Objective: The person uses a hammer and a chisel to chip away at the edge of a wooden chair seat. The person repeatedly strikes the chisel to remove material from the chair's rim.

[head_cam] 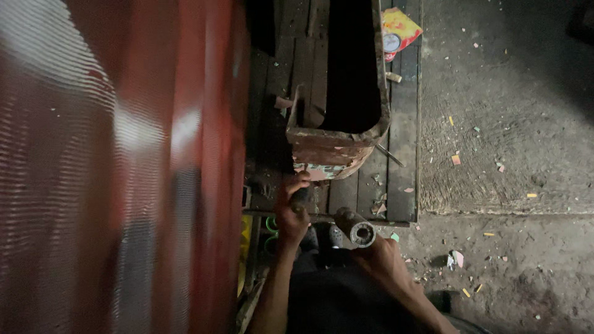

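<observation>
My left hand is closed around a dark handle-like object just below the rusty metal box. My right hand grips a grey metal cylinder with a hollow end, held slightly right of the left hand. Both hands are low in the head view, over the near edge of a dark wooden platform. What the dark handle belongs to is hidden by my fingers.
A big red blurred surface fills the left half. The rusty box stands open and dark inside. A yellow-red packet lies at the platform's far end. Concrete floor with scattered paper scraps lies to the right.
</observation>
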